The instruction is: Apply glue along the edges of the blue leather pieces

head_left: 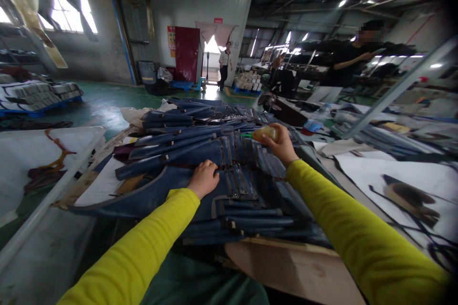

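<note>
In my right hand [282, 143] is a yellowish squeeze bottle [264, 134], tilted sideways, its green nozzle [246, 136] pointing left just above the blue pieces. My left hand [205, 178] rests on a blue panel [195, 152] with its fingers curled against the surface; the fingertips are partly hidden. Between the hands, shiny wet-looking lines [236, 178] run across narrow strips on the blue material. Many similar blue pieces with grey edges lie overlapped in rows, near and far. A dark brown strip [181, 165] passes close to my left hand.
On the left stands a white-walled bin [82, 140]; a slanted metal bar [397, 88] rises at right. A clear bottle with a blue label [313, 126] and white sheets [404, 176] lie right. One person [348, 64] stands at right, another [224, 64] by the far doorway.
</note>
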A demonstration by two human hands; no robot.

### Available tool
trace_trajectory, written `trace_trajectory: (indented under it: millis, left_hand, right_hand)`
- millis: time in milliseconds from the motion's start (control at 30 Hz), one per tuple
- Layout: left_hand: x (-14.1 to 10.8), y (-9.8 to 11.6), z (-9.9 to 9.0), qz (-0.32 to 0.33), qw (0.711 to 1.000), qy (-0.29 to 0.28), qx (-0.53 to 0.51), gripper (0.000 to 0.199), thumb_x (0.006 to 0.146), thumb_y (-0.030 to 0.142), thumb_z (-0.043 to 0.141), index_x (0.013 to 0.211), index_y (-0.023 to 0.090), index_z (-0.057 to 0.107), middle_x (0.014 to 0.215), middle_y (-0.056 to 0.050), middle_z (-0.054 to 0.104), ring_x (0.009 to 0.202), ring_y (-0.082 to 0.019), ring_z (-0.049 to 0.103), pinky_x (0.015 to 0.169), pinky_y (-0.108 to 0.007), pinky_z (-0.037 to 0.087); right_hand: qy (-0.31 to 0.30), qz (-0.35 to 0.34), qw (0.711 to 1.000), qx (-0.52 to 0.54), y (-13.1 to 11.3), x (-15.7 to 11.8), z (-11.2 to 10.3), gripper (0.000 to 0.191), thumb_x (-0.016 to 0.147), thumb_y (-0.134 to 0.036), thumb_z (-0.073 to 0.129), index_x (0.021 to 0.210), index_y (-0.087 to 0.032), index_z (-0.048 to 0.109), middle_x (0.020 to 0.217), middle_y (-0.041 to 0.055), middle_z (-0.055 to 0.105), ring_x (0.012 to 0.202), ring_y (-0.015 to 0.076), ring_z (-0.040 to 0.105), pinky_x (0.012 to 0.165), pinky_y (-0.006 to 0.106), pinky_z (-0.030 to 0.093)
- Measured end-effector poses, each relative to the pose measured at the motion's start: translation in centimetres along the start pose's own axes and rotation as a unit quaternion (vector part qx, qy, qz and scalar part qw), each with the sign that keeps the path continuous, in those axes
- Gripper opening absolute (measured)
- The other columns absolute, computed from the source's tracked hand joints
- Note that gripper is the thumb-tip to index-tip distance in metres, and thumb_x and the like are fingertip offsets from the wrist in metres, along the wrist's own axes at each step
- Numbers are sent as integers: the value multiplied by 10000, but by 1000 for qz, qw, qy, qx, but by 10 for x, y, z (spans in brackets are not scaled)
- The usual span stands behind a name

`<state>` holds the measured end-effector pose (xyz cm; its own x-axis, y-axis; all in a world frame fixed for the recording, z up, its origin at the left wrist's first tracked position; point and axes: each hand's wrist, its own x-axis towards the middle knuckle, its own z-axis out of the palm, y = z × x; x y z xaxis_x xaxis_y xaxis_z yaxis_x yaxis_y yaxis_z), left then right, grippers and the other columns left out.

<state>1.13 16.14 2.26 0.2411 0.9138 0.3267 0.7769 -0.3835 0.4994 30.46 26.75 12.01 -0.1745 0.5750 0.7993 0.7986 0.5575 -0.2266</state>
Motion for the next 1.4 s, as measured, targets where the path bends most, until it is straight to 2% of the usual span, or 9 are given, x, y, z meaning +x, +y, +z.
trace_trajectory:
  millis: [267,433,533,667,733,833,1100,1400]
  left_hand:
    - [0,0,0,1,1000,-2,0,287,850,280,445,1052,153,606,1087,-60,536,1014,-191,484,940,-298,370]
    - [0,1,-1,1,1000,-2,3,287,853,277,443,1056,151,603,1093,-62,535,1019,-192,484,941,-299,369]
    - [1,1,0,1,1000,-1,7,286,852,274,444,1054,149,603,1093,-60,533,1016,-191,485,943,-299,371]
    - [0,1,0,1,1000,-5,9,295,852,272,447,1069,145,602,1099,-60,534,1023,-191,486,954,-297,364]
    - [-1,2,-1,0,1000,-7,8,301,855,274,445,1077,144,600,1106,-62,532,1031,-193,484,957,-299,363]
    - [-2,3,-2,-3,1000,-12,9,301,857,277,449,1082,145,599,1110,-64,529,1036,-193,483,955,-297,366]
    - [0,2,-2,-4,1000,-8,8,294,858,286,453,1076,153,599,1105,-64,529,1029,-190,483,950,-294,368]
    - [-1,2,0,-5,1000,-9,6,300,855,282,447,1077,147,598,1110,-61,527,1032,-189,484,951,-294,368]
  right_hand:
    - [-45,27,999,-3,0,-12,-4,498,769,-457,604,1158,-177,470,1121,106,483,1073,243,468,952,409,387]
    - [-95,40,995,14,4,-29,-16,528,758,-496,608,1156,-173,479,1124,107,500,1063,244,490,950,414,396]
    - [-121,75,989,32,7,-32,-25,534,758,-508,607,1167,-185,489,1117,91,530,1044,235,513,949,413,402]
    - [-64,117,991,21,11,-25,-33,562,745,-520,612,1190,-199,493,1159,90,515,1070,243,501,950,421,404]
    - [-32,120,992,6,13,-20,-35,561,739,-520,615,1180,-194,501,1157,98,507,1074,249,493,953,424,399]
    - [-17,105,994,-6,16,-14,-32,547,738,-513,612,1165,-188,508,1125,102,506,1059,254,490,953,429,395]
    - [-19,89,995,-42,25,-7,-23,557,727,-523,597,1136,-152,519,1094,119,509,1061,268,474,952,429,391]
    - [-86,145,986,-14,21,-16,-40,603,705,-538,612,1178,-175,527,1128,113,536,1063,278,511,921,458,422]
